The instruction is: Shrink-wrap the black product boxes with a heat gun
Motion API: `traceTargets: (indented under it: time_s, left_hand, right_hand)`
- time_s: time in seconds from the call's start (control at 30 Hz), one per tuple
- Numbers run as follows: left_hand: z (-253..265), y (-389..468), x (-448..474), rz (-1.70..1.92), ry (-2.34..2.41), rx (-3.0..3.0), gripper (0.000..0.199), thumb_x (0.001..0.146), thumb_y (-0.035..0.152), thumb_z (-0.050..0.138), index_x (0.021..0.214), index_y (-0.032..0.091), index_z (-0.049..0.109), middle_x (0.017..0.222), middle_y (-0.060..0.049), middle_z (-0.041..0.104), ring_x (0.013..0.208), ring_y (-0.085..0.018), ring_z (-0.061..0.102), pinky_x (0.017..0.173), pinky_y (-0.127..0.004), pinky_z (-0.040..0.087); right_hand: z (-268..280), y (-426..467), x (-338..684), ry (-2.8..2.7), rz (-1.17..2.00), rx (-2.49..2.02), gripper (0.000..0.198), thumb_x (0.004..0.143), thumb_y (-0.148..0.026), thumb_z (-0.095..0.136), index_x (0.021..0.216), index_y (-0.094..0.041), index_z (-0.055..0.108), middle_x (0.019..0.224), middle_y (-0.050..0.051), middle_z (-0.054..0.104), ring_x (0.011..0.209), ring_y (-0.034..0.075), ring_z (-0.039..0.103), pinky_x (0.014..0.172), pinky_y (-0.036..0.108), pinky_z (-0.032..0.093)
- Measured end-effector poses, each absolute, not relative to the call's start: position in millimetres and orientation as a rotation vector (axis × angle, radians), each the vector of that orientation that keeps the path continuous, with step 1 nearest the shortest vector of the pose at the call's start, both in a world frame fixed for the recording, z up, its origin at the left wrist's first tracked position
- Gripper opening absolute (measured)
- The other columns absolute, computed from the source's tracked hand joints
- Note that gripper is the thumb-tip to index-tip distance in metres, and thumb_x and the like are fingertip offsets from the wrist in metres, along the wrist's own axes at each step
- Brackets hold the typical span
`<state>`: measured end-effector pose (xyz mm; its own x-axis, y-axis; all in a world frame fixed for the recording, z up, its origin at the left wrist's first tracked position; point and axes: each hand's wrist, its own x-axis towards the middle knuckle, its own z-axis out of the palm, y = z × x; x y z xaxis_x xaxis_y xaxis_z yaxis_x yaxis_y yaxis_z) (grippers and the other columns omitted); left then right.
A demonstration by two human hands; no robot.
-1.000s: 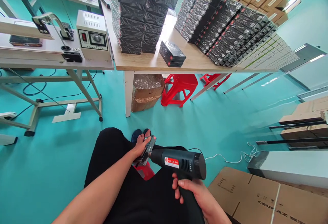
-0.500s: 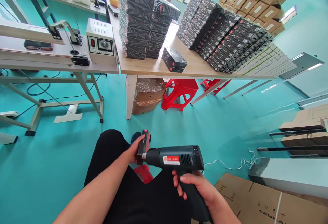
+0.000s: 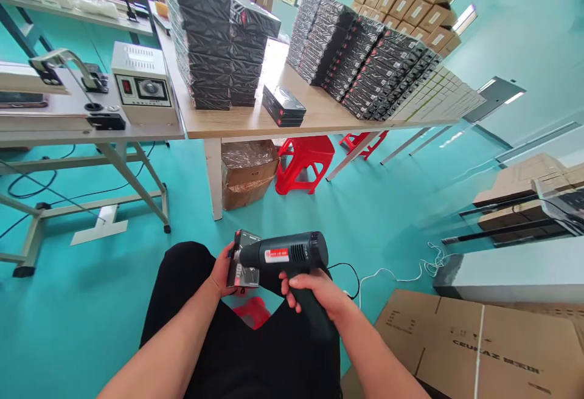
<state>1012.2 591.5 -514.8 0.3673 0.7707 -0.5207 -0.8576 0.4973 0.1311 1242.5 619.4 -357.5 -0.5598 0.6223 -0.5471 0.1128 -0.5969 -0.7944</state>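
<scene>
My right hand (image 3: 306,292) is wrapped round the handle of a black heat gun (image 3: 285,252) with a red and white label. Its nozzle points left, in front of a small black box (image 3: 246,268). That box is gripped at its left edge by my left hand (image 3: 222,270), its broad printed face turned up towards me. The gun's nozzle overlaps the box in view, so I cannot tell whether they touch. Both hands are above my lap.
Wrapped black boxes (image 3: 205,40) stand in tall stacks on the wooden table (image 3: 237,120), beside a small pile of boxes (image 3: 283,107). A sealing machine (image 3: 142,83) stands left. Red stools (image 3: 305,162) and a carton (image 3: 250,174) are underneath. A large carton (image 3: 456,350) lies right.
The box in my left hand has turned from its narrow side to its broad face. The heat gun has moved left and slightly up. My view has shifted to the right.
</scene>
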Motion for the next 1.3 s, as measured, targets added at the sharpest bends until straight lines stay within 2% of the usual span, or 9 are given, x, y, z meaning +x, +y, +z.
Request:
traceTargets:
  time_s: [0.07, 0.2, 0.37, 0.53, 0.7, 0.93, 1.13, 1.3]
  left_hand:
    - [-510, 591, 1011, 1.081, 0.581, -0.19, 0.047, 0.08, 0.054, 0.057, 0.099, 0.012, 0.066, 0.084, -0.014, 0.075, 0.086, -0.034, 0.071, 0.077, -0.047, 0.055]
    - [-506, 593, 1010, 1.155, 0.585, -0.195, 0.047, 0.082, 0.049, 0.055, 0.105, 0.01, 0.066, 0.088, -0.016, 0.074, 0.087, -0.035, 0.071, 0.078, -0.047, 0.055]
    - [-508, 596, 1007, 1.262, 0.568, -0.185, 0.047, 0.084, 0.047, 0.053, 0.11, 0.01, 0.064, 0.095, -0.016, 0.074, 0.091, -0.033, 0.07, 0.079, -0.045, 0.056]
    - [-517, 596, 1002, 1.348, 0.528, -0.165, 0.047, 0.084, 0.047, 0.054, 0.112, 0.011, 0.063, 0.098, -0.014, 0.074, 0.096, -0.031, 0.069, 0.086, -0.046, 0.054]
    - [-519, 595, 999, 1.38, 0.501, -0.195, 0.05, 0.083, 0.05, 0.053, 0.114, 0.012, 0.063, 0.1, -0.014, 0.073, 0.101, -0.032, 0.067, 0.092, -0.048, 0.051]
    - [-507, 593, 1005, 1.098, 0.459, -0.146, 0.062, 0.083, 0.053, 0.051, 0.125, 0.008, 0.057, 0.103, -0.018, 0.072, 0.102, -0.037, 0.066, 0.09, -0.051, 0.049]
    - [-512, 595, 1010, 0.988, 0.568, -0.133, 0.057, 0.081, 0.053, 0.054, 0.113, 0.008, 0.064, 0.092, -0.017, 0.074, 0.093, -0.036, 0.069, 0.084, -0.047, 0.052]
    - [-516, 595, 1015, 0.94, 0.601, -0.145, 0.054, 0.08, 0.053, 0.056, 0.11, 0.008, 0.065, 0.09, -0.017, 0.074, 0.088, -0.035, 0.07, 0.079, -0.044, 0.054]
  right_hand:
    - [-352, 619, 1244, -1.302, 2.24, -1.255, 0.031, 0.069, -0.027, 0.07, 0.095, -0.009, 0.068, 0.078, 0.007, 0.07, 0.056, 0.015, 0.062, 0.047, 0.025, 0.045]
    - [-350, 615, 1248, -1.263, 1.975, -1.424, 0.027, 0.073, -0.028, 0.067, 0.094, -0.011, 0.067, 0.075, 0.004, 0.068, 0.057, 0.013, 0.06, 0.05, 0.025, 0.047]
    - [-356, 593, 1266, -1.347, 2.264, -1.241, 0.027, 0.072, -0.026, 0.07, 0.094, -0.011, 0.068, 0.082, 0.008, 0.069, 0.059, 0.015, 0.062, 0.051, 0.026, 0.047]
    - [-363, 576, 1278, -1.131, 2.001, -1.405, 0.03, 0.079, -0.03, 0.065, 0.103, -0.011, 0.068, 0.083, 0.006, 0.067, 0.062, 0.013, 0.06, 0.055, 0.027, 0.049]
    - [-370, 565, 1290, -1.057, 2.262, -1.272, 0.034, 0.075, -0.026, 0.068, 0.105, -0.009, 0.067, 0.085, 0.009, 0.067, 0.061, 0.016, 0.062, 0.05, 0.026, 0.047]
    - [-378, 578, 1300, -0.364, 2.086, -1.215, 0.029, 0.078, -0.03, 0.064, 0.102, -0.014, 0.067, 0.081, 0.003, 0.063, 0.06, 0.009, 0.054, 0.05, 0.019, 0.046]
    - [-373, 584, 1300, -0.259, 2.056, -1.181, 0.023, 0.08, -0.027, 0.063, 0.1, -0.017, 0.067, 0.081, 0.002, 0.063, 0.061, 0.008, 0.053, 0.051, 0.017, 0.047]
    - [-382, 591, 1298, -0.232, 2.09, -1.16, 0.026, 0.079, -0.026, 0.061, 0.102, -0.014, 0.066, 0.082, 0.003, 0.063, 0.062, 0.01, 0.056, 0.051, 0.019, 0.047]
